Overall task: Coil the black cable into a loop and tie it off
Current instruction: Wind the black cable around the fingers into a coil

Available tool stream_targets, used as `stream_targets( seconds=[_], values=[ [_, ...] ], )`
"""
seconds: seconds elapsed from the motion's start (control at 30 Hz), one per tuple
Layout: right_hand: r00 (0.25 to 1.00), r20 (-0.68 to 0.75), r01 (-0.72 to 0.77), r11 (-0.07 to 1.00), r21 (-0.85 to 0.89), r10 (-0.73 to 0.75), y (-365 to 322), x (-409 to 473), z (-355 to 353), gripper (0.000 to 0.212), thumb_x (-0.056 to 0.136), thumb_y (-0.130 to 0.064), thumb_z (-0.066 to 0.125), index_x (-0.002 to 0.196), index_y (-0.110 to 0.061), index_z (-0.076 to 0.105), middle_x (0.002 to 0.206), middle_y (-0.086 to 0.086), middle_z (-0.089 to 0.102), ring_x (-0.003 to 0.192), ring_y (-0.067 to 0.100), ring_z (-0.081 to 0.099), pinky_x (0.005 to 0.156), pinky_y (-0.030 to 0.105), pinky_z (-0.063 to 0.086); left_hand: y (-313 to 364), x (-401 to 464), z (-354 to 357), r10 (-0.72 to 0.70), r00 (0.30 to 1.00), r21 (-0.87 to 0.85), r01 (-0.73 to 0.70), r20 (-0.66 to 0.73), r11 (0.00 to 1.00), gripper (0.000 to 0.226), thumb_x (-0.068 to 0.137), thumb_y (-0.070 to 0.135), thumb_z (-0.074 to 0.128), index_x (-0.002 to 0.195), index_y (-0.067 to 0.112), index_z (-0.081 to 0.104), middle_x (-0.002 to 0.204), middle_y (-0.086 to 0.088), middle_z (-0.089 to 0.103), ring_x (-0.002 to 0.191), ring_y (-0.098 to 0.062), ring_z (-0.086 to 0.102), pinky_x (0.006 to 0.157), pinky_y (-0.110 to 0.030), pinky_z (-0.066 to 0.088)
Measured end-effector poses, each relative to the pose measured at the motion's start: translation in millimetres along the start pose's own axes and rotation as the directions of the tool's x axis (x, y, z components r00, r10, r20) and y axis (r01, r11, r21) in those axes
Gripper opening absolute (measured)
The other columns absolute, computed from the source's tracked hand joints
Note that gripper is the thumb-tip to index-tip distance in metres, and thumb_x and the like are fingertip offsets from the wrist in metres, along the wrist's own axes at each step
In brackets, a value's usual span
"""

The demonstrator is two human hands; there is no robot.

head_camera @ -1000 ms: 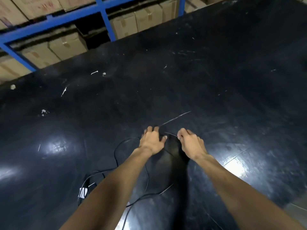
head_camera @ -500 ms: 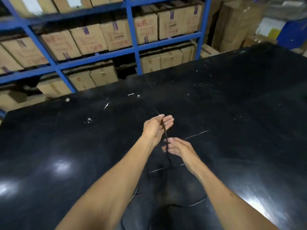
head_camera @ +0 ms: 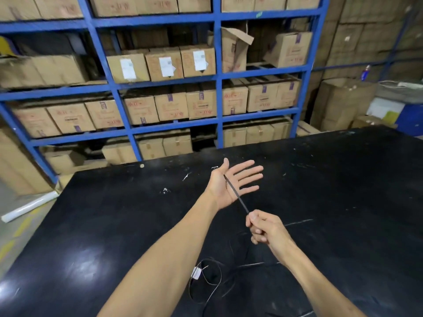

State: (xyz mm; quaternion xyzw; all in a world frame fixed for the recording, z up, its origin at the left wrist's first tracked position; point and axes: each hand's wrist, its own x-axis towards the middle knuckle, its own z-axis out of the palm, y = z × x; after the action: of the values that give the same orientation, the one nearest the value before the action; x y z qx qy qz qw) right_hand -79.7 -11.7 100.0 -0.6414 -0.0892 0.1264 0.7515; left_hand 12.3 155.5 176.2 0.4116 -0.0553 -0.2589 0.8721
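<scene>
White tag (head_camera: 196, 272) on slack cable, 7 o'clock of hands, lying on black table (head_camera: 343, 179). Left hand (head_camera: 231, 183) palm up, fingers spread open, black cable (head_camera: 235, 193) crossing palm. Right hand (head_camera: 265, 227) at 5 o'clock of left, fingers pinched closed on cable. Blue shelf (head_camera: 217, 76) at 12.

Print on the cardboard boxes (head_camera: 170, 108) is too blurred to read.

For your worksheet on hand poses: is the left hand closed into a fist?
No, the left hand is open, palm up, with the black cable across it.
</scene>
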Motion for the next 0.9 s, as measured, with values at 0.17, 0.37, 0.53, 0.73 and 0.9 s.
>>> stream_targets(
  seconds=[0.17, 0.37, 0.53, 0.73, 0.9],
  values=[
    [0.999, -0.002, 0.052, 0.996, -0.072, -0.052, -11.9, -3.3, 12.4, 0.031, 0.092, -0.042, 0.062, 0.080, -0.014, 0.068, 0.062, -0.003, 0.045, 0.048, 0.012, 0.034, 0.057, 0.028, 0.044, 21.9, -6.9, 6.8, 0.010, 1.000, 0.104, -0.013, 0.027, 0.995, 0.071, 0.103, 0.056, 0.026, 0.145, 0.004, 0.048, 0.143, -0.026, 0.055, 0.133, -0.041, 0.053, 0.115, -0.060, 0.035],
    [0.997, 0.041, 0.075, 0.976, -0.206, -0.068, -22.5, -4.0, 19.5, 0.031, 0.093, -0.042, 0.062, 0.078, -0.016, 0.070, 0.064, 0.000, 0.052, 0.051, 0.012, 0.043, 0.055, 0.019, 0.046, 41.6, -19.1, 15.5, -0.005, 0.994, 0.110, -0.008, 0.112, 0.994, 0.069, 0.104, 0.054, 0.031, 0.146, 0.002, 0.047, 0.146, -0.028, 0.051, 0.136, -0.043, 0.049, 0.113, -0.058, 0.038],
    [0.996, 0.072, 0.064, 0.971, -0.228, -0.049, -27.6, 0.3, 20.6, 0.033, 0.095, -0.043, 0.060, 0.079, -0.016, 0.071, 0.066, 0.000, 0.052, 0.052, 0.012, 0.045, 0.056, 0.020, 0.047, 59.3, -28.3, 22.2, -0.055, 0.971, 0.113, 0.029, 0.232, 0.993, 0.074, 0.103, 0.057, 0.030, 0.143, -0.002, 0.049, 0.149, -0.030, 0.046, 0.140, -0.044, 0.043, 0.117, -0.059, 0.031],
    [0.999, 0.044, -0.010, 0.955, -0.296, 0.025, -24.5, 12.5, 8.3, 0.052, 0.087, -0.064, 0.066, 0.071, -0.015, 0.071, 0.059, 0.000, 0.047, 0.052, 0.013, 0.043, 0.058, 0.025, 0.045, 82.3, -45.7, 28.4, -0.075, 0.873, -0.045, 0.110, 0.482, 0.993, 0.075, 0.103, 0.061, 0.026, 0.156, 0.008, 0.030, 0.160, -0.031, 0.024, 0.149, -0.050, 0.020, 0.114, -0.077, 0.006],
    [0.996, -0.082, -0.072, 0.727, -0.683, 0.022, -53.3, 24.6, -30.9, 0.072, 0.065, -0.093, 0.062, 0.063, -0.021, 0.072, 0.047, -0.010, 0.051, 0.045, 0.002, 0.043, 0.050, 0.015, 0.038, 97.5, -70.5, 24.4, -0.336, 0.787, 0.254, 0.234, 0.518, 0.939, 0.072, 0.101, 0.065, 0.021, 0.160, 0.023, 0.020, 0.165, -0.027, 0.012, 0.151, -0.050, 0.008, 0.108, -0.082, -0.001]
  ],
)
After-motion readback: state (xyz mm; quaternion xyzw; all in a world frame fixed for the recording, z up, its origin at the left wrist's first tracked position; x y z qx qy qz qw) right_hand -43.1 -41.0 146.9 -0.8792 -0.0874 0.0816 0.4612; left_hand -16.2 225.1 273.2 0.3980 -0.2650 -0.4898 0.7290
